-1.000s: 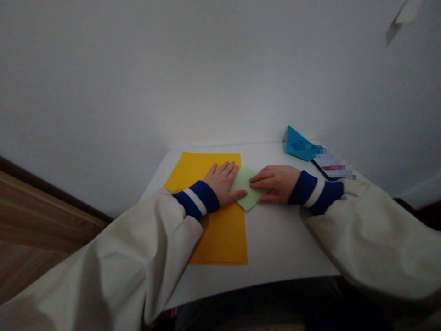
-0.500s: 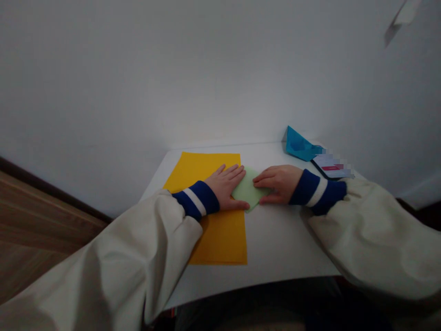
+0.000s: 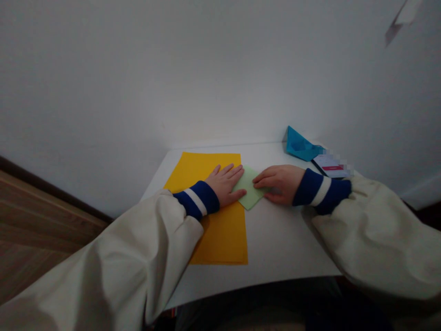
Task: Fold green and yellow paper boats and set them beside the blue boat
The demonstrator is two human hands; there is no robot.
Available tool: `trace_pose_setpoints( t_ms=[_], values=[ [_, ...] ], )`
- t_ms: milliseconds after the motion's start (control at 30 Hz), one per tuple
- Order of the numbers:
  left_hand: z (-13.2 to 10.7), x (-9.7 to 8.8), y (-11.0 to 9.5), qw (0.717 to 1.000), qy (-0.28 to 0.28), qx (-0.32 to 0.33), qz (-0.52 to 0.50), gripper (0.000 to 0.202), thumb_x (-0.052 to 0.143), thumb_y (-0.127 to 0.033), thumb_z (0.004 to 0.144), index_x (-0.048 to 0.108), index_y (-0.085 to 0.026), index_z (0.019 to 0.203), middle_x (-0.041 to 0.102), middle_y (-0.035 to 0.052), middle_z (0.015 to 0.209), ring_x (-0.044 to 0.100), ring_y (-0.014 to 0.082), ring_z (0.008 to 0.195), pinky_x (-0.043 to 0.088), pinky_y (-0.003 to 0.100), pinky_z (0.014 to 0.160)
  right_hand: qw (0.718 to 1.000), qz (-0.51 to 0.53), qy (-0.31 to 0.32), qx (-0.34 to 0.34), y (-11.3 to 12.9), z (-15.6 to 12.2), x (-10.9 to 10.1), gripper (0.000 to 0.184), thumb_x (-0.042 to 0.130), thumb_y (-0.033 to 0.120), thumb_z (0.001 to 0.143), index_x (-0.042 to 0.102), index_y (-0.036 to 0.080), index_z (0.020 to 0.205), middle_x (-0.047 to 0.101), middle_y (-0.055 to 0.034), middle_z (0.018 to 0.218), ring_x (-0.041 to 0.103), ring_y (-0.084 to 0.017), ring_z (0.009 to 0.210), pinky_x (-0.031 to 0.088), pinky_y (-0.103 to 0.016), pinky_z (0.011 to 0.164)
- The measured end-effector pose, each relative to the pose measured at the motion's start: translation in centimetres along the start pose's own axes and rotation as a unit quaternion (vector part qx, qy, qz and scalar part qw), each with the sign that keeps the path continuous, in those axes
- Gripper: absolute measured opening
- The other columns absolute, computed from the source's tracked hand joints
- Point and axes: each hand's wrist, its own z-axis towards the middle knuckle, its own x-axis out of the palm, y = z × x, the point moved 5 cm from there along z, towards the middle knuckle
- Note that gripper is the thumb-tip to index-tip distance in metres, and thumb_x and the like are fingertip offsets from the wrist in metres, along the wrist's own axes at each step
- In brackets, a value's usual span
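A small folded piece of light green paper (image 3: 251, 195) lies between my hands, its left part over the edge of a yellow sheet (image 3: 223, 239). My left hand (image 3: 223, 186) rests flat with fingers spread, partly on the yellow sheet and touching the green paper's left side. From the right, my right hand (image 3: 284, 184) has its fingertips on the green paper, with the thumb near its lower right edge. Those fingers are bent together around the paper's right corner, which they partly hide.
A folded blue paper boat (image 3: 299, 146) stands at the back right of the white table (image 3: 285, 248). Beside it lies a flat, dark-edged object with a lit, partly blurred face (image 3: 327, 168). The wall (image 3: 220, 92) rises behind the table. Wooden furniture (image 3: 41, 234) is at the left.
My left thumb has shifted up and left, baring more of the green paper's lower corner. My right hand has moved very slightly right. The papers lie nearly as before.
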Motion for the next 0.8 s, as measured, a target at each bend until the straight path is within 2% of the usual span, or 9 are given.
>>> trace_pose_setpoints(
  t_ms=[133, 267, 433, 600, 800],
  values=[
    [0.0, 0.0, 0.2, 1.0, 0.0, 0.01, -0.004, 0.077, 0.031, -0.061, 0.085, 0.019, -0.013, 0.143, 0.017, 0.0108, 0.15, 0.016, 0.0306, 0.137, 0.013, 0.055, 0.108, 1.0, 0.0, -0.008, -0.002, -0.4, -0.1, 0.2, 0.031, 0.05, 0.022, 0.075, 0.067, 0.018, 0.101, 0.067, -0.0061, 0.107, 0.062, -0.018, 0.093, 0.05, -0.033, 0.084],
    [-0.3, -0.3, -0.2, 0.999, -0.009, 0.044, -0.01, 0.098, 0.043, -0.076, 0.07, 0.021, -0.014, 0.143, 0.016, 0.0176, 0.149, 0.016, 0.0326, 0.136, 0.011, 0.053, 0.108, 1.0, -0.004, 0.002, 0.001, -0.6, 0.0, 0.5, 0.028, 0.05, 0.023, 0.076, 0.067, 0.018, 0.097, 0.067, -0.0068, 0.105, 0.062, -0.018, 0.091, 0.05, -0.033, 0.083],
    [-0.4, -0.5, -0.4, 0.998, -0.01, 0.058, -0.018, 0.107, 0.053, -0.078, 0.06, 0.023, -0.016, 0.142, 0.017, 0.0225, 0.147, 0.017, 0.0355, 0.136, 0.013, 0.053, 0.107, 0.999, -0.027, 0.017, 0.001, -0.9, 0.2, 0.8, 0.027, 0.047, 0.023, 0.08, 0.066, 0.016, 0.097, 0.067, -0.0097, 0.102, 0.062, -0.018, 0.089, 0.049, -0.033, 0.082],
    [-0.2, -0.5, -0.4, 0.996, -0.028, 0.083, -0.026, 0.094, 0.05, -0.073, 0.068, 0.028, -0.017, 0.141, 0.021, 0.0183, 0.147, 0.022, 0.0363, 0.134, 0.019, 0.053, 0.106, 0.999, -0.036, 0.009, 0.021, -1.3, 0.1, 0.7, 0.027, 0.041, 0.019, 0.083, 0.066, 0.015, 0.092, 0.068, -0.01, 0.096, 0.062, -0.018, 0.086, 0.048, -0.033, 0.079],
    [0.2, -0.8, -0.3, 0.993, -0.054, 0.108, -0.008, 0.067, 0.048, -0.059, 0.082, 0.04, -0.019, 0.135, 0.035, 0.0121, 0.143, 0.032, 0.0304, 0.13, 0.026, 0.043, 0.106, 0.998, -0.008, -0.028, 0.047, -1.0, -0.3, 0.0, 0.034, 0.049, 0.039, 0.083, 0.065, 0.015, 0.1, 0.067, -0.0111, 0.098, 0.061, -0.02, 0.09, 0.047, -0.034, 0.08]
  ],
)
